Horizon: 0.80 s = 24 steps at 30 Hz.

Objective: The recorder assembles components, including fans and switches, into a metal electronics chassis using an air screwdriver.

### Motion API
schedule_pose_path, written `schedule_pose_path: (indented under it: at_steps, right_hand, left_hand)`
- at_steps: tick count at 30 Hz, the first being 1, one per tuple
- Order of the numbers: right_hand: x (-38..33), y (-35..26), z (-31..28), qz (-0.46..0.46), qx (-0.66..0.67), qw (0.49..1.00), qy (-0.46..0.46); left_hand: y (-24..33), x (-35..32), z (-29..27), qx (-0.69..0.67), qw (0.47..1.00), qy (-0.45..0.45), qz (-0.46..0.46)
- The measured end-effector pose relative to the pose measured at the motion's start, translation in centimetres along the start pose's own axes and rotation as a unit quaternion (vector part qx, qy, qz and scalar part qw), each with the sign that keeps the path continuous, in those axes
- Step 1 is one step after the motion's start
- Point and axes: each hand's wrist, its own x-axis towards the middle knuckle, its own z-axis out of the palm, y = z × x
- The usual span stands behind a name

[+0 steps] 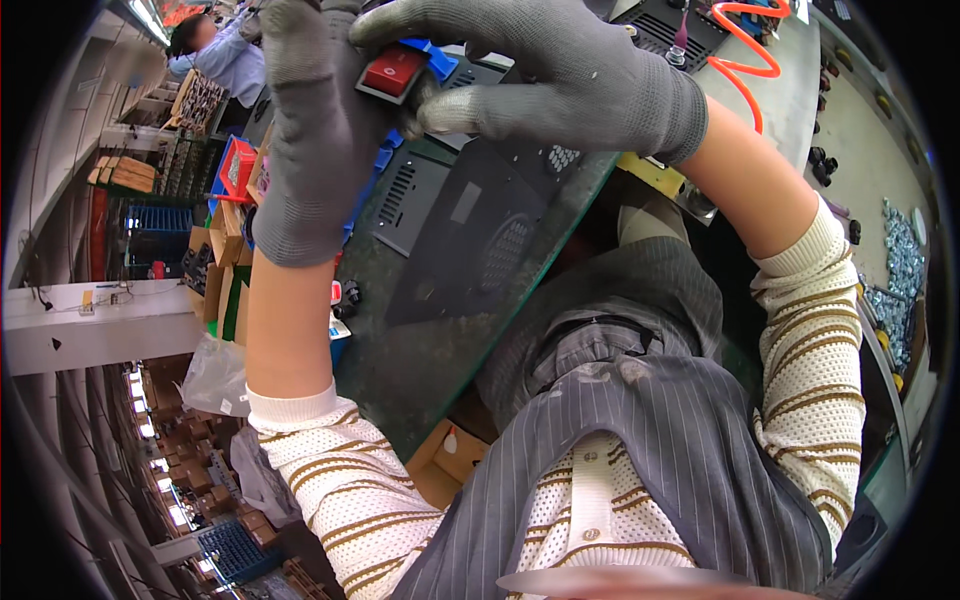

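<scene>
Grey knit gloves cover both of my hands. At the upper middle is a red rocker switch (393, 72) in a black frame, with its red face turned up. My left hand (318, 130) grips it from the left side, its fingertips partly cut off by the top edge. From the right, my right hand (540, 80) closes its thumb and index finger about the switch, the index finger above and the thumb below. Beneath the hands lie black metal panels (455, 225) with vent slots and round patterns of holes. Blue plastic pieces (432, 58) show just behind the switch.
The panels rest on a dark green workbench (375, 375). An orange coiled air hose (745, 70) hangs at the upper right. Cardboard boxes (228, 235) and a red bin (238, 167) stand left of the bench. Another person (218, 55) works at the far upper left.
</scene>
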Motion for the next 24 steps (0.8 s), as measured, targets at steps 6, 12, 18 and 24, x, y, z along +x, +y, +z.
schedule_pose_path:
  at_steps: [6,12,18,24]
  right_hand:
    - [0.6,0.8,1.8,-0.098,0.160,0.981,0.045]
    - [-2.8,0.5,4.4,-0.234,0.095,0.964,0.089]
    - [-5.0,-0.9,5.7,-0.093,0.043,0.981,-0.167]
    - [-4.5,0.3,6.8,0.022,-0.002,0.976,-0.214]
  left_hand:
    - [-1.1,-2.1,-1.6,0.053,0.998,-0.015,0.030]
    - [2.1,-4.3,0.8,0.294,0.948,0.076,-0.099]
    - [1.2,-6.1,-0.5,0.446,0.849,-0.086,-0.269]
    - [-0.9,-2.6,1.1,0.641,0.716,-0.232,-0.149]
